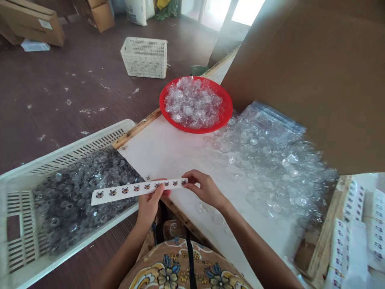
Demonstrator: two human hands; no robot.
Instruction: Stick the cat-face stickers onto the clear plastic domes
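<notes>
A white strip of stickers printed with a row of small cat-face pictures stretches across in front of me. My left hand grips it near the middle, thumb on top and fingers underneath. At its right end, my right hand pinches the last cat-face sticker between thumb and fingers. Whether that sticker is peeled away from the strip I cannot tell. Below the strip's left part sits a white plastic crate full of small clear round pieces with dark parts. A single loose cat-face sticker lies on the white table just beyond the strip.
A red basin full of clear round pieces stands on the white table. Many more clear pieces spread at right, beside flat plastic bags. Sticker strip bundles lie lower right. A cardboard sheet rises behind; another crate stands on the floor.
</notes>
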